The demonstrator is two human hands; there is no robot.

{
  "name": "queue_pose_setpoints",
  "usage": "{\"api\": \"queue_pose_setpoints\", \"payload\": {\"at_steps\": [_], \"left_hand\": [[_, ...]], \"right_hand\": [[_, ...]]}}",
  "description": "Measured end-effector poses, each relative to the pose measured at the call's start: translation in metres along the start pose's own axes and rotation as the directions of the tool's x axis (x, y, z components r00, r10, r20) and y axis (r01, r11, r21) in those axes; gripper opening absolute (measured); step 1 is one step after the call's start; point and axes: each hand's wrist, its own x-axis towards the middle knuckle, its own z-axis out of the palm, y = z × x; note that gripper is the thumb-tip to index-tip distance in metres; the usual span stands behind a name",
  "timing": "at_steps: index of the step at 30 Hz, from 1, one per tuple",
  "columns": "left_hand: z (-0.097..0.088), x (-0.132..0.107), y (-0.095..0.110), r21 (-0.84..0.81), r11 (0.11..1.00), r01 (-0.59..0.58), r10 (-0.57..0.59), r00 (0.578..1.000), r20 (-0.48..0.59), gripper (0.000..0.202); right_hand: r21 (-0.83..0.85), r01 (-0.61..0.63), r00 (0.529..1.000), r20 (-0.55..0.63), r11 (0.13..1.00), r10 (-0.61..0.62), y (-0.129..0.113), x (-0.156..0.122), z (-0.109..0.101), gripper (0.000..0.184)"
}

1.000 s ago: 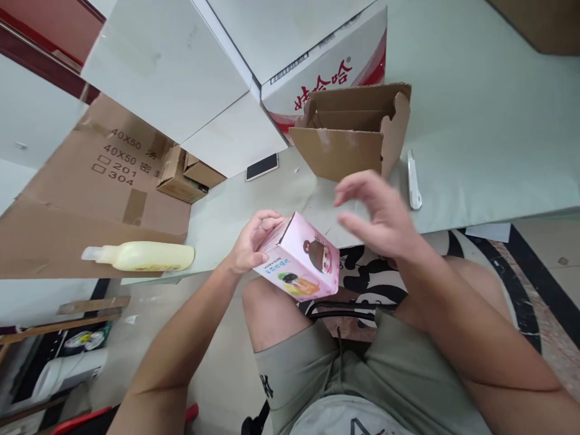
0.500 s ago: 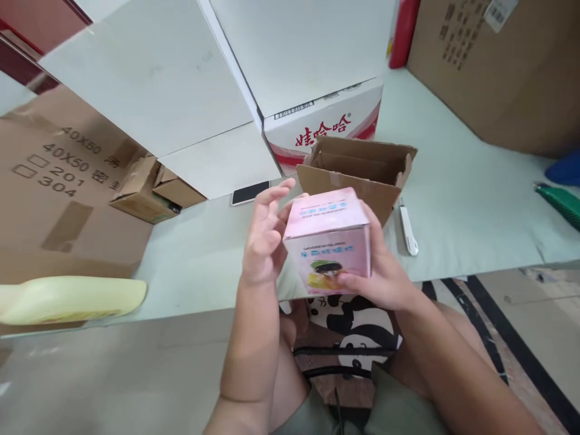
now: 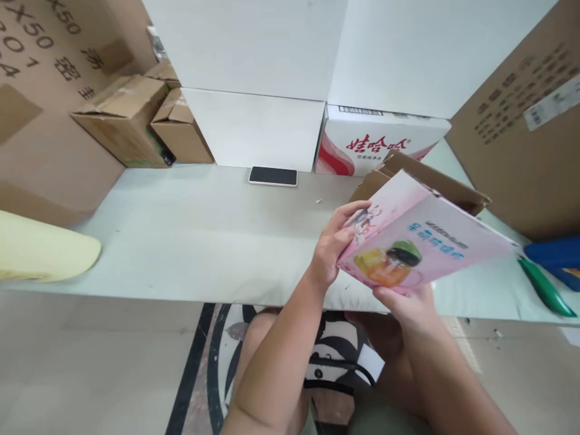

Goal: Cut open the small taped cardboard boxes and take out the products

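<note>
Between my two hands a pink printed box (image 3: 403,238) is held tilted above the front of the table. Its large face carries a picture of a jar with a green and black lid, and blue lettering. My left hand (image 3: 333,244) grips the box's left side, fingers wrapped over the edge. Under the lower edge, my right hand (image 3: 408,302) has its thumb on the printed face; its other fingers are hidden behind the box. Just behind stands an opened brown cardboard box (image 3: 435,178), partly covered by the pink one.
A smartphone (image 3: 273,176) lies by the white panels. A white and red carton (image 3: 380,142) stands at the back. Small brown boxes (image 3: 131,121) sit left, a pale yellow roll-like object (image 3: 45,248) nearer. Right are a large carton (image 3: 521,139) and a green-handled tool (image 3: 546,287).
The pink box has turned so its large face shows, and sits farther right in view. My left hand has closed from spread fingers onto its side. The view has swung.
</note>
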Motion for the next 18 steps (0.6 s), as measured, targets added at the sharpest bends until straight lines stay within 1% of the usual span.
{"api": "queue_pose_setpoints", "payload": {"at_steps": [2,3,4,6,8,10,12,14,16,18], "left_hand": [[-0.008,-0.002,0.002,-0.046,0.999,-0.010,0.007,0.998,-0.066,0.046],[-0.012,-0.002,0.004,-0.059,0.998,-0.011,0.005,0.996,-0.092,0.045],[-0.016,-0.003,0.005,-0.069,0.998,-0.006,-0.002,0.994,-0.111,0.045],[-0.022,-0.003,0.008,-0.078,0.997,0.006,-0.016,0.991,-0.129,0.045],[-0.025,-0.004,0.012,-0.063,0.998,-0.003,-0.006,0.990,-0.139,0.049],[-0.025,-0.007,0.013,-0.066,0.997,-0.039,0.030,0.991,-0.128,0.056],[-0.024,-0.010,0.012,-0.096,0.992,-0.086,0.078,0.994,-0.079,0.067],[-0.024,-0.010,0.011,-0.085,0.987,-0.133,0.131,0.991,-0.026,0.074],[-0.023,-0.002,0.014,0.000,0.984,-0.177,0.177,0.984,0.001,0.074],[-0.020,0.017,0.024,0.107,0.970,-0.219,0.219,0.976,0.013,0.069]], "right_hand": [[-0.010,0.003,0.999,0.036,1.000,-0.002,-0.008,0.005,0.012,0.047],[-0.014,-0.012,0.999,0.042,1.000,0.013,-0.012,0.008,0.017,0.051],[-0.024,-0.034,0.999,0.035,0.999,0.035,-0.015,0.010,0.022,0.058],[-0.055,-0.073,0.997,-0.003,0.996,0.073,-0.021,0.014,0.030,0.079],[-0.095,-0.064,0.998,-0.011,0.993,0.063,-0.030,0.018,0.032,0.094],[-0.138,-0.004,0.999,0.046,0.990,0.010,-0.039,0.026,0.029,0.098],[-0.191,0.079,0.991,0.119,0.979,-0.057,-0.049,0.036,0.021,0.098],[-0.230,0.153,0.976,0.187,0.961,-0.110,-0.057,0.049,0.010,0.097],[-0.230,0.208,0.956,0.253,0.951,-0.148,-0.062,0.066,-0.001,0.096],[-0.195,0.249,0.939,0.289,0.949,-0.187,-0.065,0.089,-0.010,0.097]]}}
